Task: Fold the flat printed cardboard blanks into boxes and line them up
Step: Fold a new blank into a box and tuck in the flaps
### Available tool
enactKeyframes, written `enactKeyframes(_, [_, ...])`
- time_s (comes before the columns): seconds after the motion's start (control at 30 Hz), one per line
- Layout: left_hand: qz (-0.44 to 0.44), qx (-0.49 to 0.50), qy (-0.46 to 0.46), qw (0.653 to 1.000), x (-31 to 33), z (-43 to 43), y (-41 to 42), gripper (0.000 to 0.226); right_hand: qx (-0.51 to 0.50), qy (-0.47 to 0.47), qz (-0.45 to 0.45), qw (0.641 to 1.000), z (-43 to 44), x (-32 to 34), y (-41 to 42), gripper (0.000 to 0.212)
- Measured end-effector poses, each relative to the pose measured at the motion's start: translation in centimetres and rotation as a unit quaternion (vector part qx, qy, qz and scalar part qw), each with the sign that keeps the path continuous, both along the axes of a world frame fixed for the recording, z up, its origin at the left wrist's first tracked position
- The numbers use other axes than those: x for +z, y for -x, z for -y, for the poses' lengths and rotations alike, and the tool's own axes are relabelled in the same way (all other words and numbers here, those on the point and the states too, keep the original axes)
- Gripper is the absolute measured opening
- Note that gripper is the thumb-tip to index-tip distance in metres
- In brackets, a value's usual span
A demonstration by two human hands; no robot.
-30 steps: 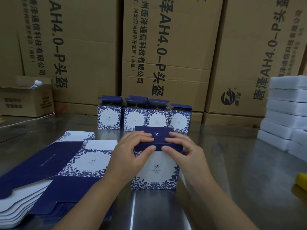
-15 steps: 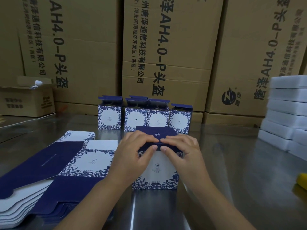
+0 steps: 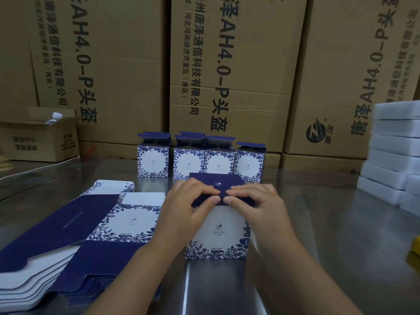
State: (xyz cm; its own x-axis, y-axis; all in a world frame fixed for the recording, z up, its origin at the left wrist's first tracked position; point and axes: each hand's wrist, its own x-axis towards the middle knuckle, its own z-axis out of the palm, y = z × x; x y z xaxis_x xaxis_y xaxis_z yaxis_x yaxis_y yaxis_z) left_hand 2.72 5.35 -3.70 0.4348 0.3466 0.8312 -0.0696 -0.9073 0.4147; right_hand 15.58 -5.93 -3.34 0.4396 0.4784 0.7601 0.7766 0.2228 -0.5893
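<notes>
Here, the navy lid flap (image 3: 216, 183) of an upright blue-and-white floral cardboard box (image 3: 219, 233) is pinched by the left hand (image 3: 181, 206) and right hand (image 3: 258, 205).
The fingers of both are curled over its front edge, tips nearly meeting. The box is stood on the shiny steel table (image 3: 318, 223), beside a stack of flat printed blanks (image 3: 127, 221) and before a row of four folded boxes (image 3: 219, 162).

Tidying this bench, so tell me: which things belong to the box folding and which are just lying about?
Job: near box, blank stack, four folded boxes.
Lying about: brown cartons, white slabs, bottle, yellow object.
</notes>
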Motion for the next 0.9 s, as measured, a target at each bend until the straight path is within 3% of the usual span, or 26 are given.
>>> enactKeyframes(0.07, [0.011, -0.017, 0.023, 1.0, -0.1, -0.5, 0.3, 0.008, 0.002, -0.005, -0.014, 1.0, 0.5, 0.2, -0.8, 0.025])
enactKeyframes(0.23, [0.033, -0.059, 0.084, 0.994, -0.6, -1.5, 0.7, 0.027, 0.037, -0.01, -0.039, 0.999, 0.9, -0.2, -1.8, 0.029])
enactKeyframes(0.47, [0.031, -0.076, 0.092, 0.992, -1.0, -2.4, 0.7, 0.018, 0.036, -0.021, -0.024, 0.999, 0.6, 0.0, -1.8, 0.035])
enactKeyframes(0.6, [0.038, 0.004, 0.047, 0.998, -1.0, -2.1, 0.0, 0.015, 0.003, -0.016, -0.007, 1.0, 0.3, 0.0, -1.8, 0.036])
enactKeyframes(0.73, [0.022, 0.126, -0.094, 0.987, -0.2, -1.8, -1.3, 0.013, -0.033, 0.01, 0.001, 0.999, 0.6, 0.2, -3.3, 0.031])
enactKeyframes(0.9, [-0.036, 0.146, -0.211, 0.966, 0.9, -0.8, -6.0, 0.025, -0.088, 0.032, -0.016, 0.995, 2.0, 0.5, -7.0, 0.027])
